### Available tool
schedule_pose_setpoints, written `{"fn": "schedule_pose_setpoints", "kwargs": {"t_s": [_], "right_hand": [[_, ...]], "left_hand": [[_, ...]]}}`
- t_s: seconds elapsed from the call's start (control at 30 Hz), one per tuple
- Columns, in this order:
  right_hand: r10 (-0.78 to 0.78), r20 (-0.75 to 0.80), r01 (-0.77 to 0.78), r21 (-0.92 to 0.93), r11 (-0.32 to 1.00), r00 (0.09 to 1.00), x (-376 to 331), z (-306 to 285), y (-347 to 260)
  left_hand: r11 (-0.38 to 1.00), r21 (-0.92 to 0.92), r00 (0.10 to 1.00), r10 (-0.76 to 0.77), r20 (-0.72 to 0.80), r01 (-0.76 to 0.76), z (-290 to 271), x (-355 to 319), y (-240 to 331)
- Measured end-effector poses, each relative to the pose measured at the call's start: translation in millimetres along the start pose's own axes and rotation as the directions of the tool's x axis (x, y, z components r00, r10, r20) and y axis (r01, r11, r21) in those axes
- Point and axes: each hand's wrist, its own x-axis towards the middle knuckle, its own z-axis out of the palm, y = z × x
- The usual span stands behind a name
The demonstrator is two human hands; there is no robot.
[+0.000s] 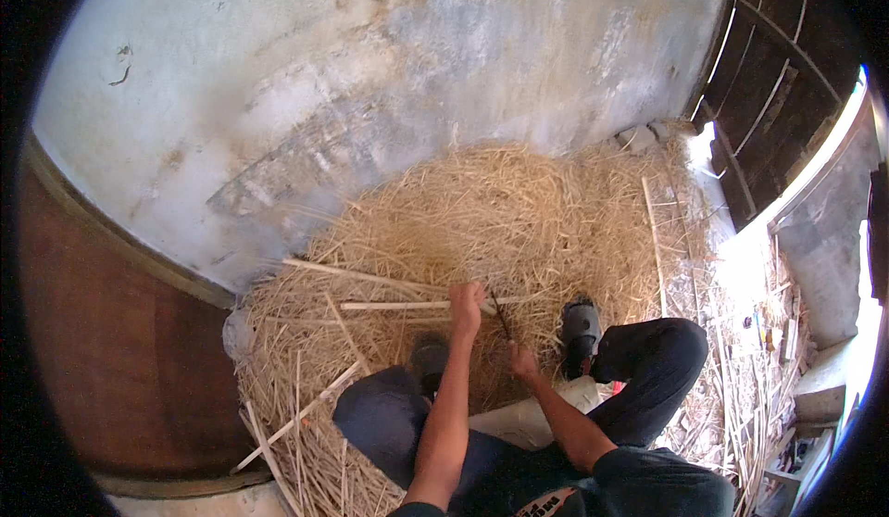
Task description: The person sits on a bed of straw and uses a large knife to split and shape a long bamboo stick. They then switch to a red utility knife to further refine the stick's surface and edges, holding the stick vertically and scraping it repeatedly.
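Left hand [466, 308]: fisted on a pale, narrow, wood-like strip [488, 308], above the near part of a broad heap of straw-coloured shavings [519, 197]. Right hand [523, 362]: fingers wrapped around the lower end of a slim, dark, blade-like tool [500, 316] – also above the heap's near part, its upper end just beside the strip. Dark right shoe [581, 325]: on the heap's near side. Stained whitish wall [370, 81]: behind the heap. Flat reddish-brown panel [130, 332]: left of it.

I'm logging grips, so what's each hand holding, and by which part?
The right hand holds a thin dark tool by its lower end. The left hand seems to grip a pale stick; where along it is unclear.
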Motion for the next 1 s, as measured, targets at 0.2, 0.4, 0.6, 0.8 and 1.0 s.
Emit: {"fn": "schedule_pose_setpoints", "kwargs": {"t_s": [0.2, 0.4, 0.6, 0.8, 1.0], "right_hand": [[0.116, 0.146, -0.182, 0.623, 0.761, 0.983, 3.3, -24.0, -10.9], [0.177, 0.136, -0.203, 0.868, 0.452, 0.975, -54.1, -59.8, -58.0], [0.039, -0.036, 0.0, 0.74, 0.672, 0.999, -37.9, -46.4, -55.1], [0.018, -0.265, 0.135, 0.547, 0.826, 0.964, 11.9, -45.3, -41.8], [-0.261, -0.48, 0.53, 0.596, 0.603, 0.838, -57.9, -113.9, -176.0]], "left_hand": [[0.993, 0.069, 0.986, 0.08, 0.149, -0.091, 7.4, 11.1, 14.4], [0.982, -0.09, 0.969, 0.182, 0.165, -0.169, 16.0, 17.1, 63.5], [0.986, 0.044, 0.986, 0.156, 0.061, -0.159, 11.7, 14.8, 39.3], [0.989, -0.031, 0.977, 0.15, 0.153, -0.147, 25.6, 17.6, 40.1], [0.992, 0.093, 0.994, 0.081, 0.076, -0.088, 11.1, 12.2, 44.2]]}}
